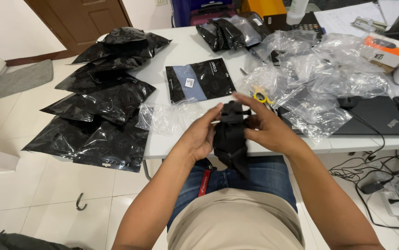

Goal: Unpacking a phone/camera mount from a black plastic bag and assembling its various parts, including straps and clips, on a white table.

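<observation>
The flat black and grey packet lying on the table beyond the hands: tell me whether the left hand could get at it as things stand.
Probably yes, once it lets go. The left hand and right hand both hold a black folded item. The packet lies flat on the white table just beyond, with only a crumpled clear bag nearby.

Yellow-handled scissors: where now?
In the head view, the yellow-handled scissors lie on the white table, right of centre, under clear plastic bags, just beyond the right hand.

Black pouches (98, 111) left; labelled pouch (199, 79) centre.
</observation>
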